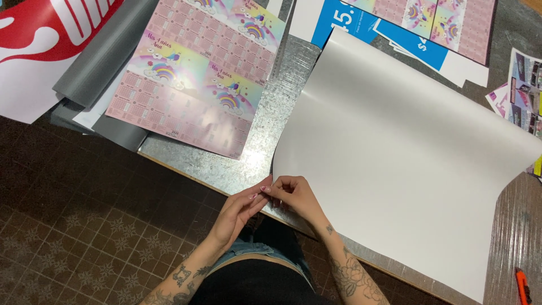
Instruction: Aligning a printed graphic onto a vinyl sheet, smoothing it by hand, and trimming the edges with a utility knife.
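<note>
Bare counter strip left of white sheet: passable. Beyond the strip, pink printed sheet blocks. Orange cutter lies right of white sheet's near corner.

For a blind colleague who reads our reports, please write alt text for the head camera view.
Both hands, the left hand and right hand, pinch the near corner of a large white sheet lying on a metal table. A pink printed sheet with rainbows lies to the left.
</note>
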